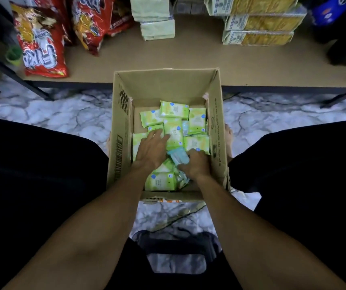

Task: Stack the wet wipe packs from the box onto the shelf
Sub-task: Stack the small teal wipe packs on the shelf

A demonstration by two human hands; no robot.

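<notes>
Inside box (164,84), left hand (150,149) on packs (197,120), right hand (196,164) gripping blue pack (177,155)

From my feed, the marble-patterned floor (52,114) carries an open cardboard box (117,143) at centre, its far end touching the shelf's front edge. The tan shelf board (189,57) runs across 12 o'clock. On it, red snack bags (42,38) stand at 10 and 11 o'clock, pale green packets (157,28) are stacked at 12, and yellow packets (260,28) are stacked at 1. Dark, blue-labelled goods (335,28), too blurred for me to identify, sit at 2. Inside the box lie loose green wet wipe packs (173,130) and a pale blue pack (178,155).
</notes>
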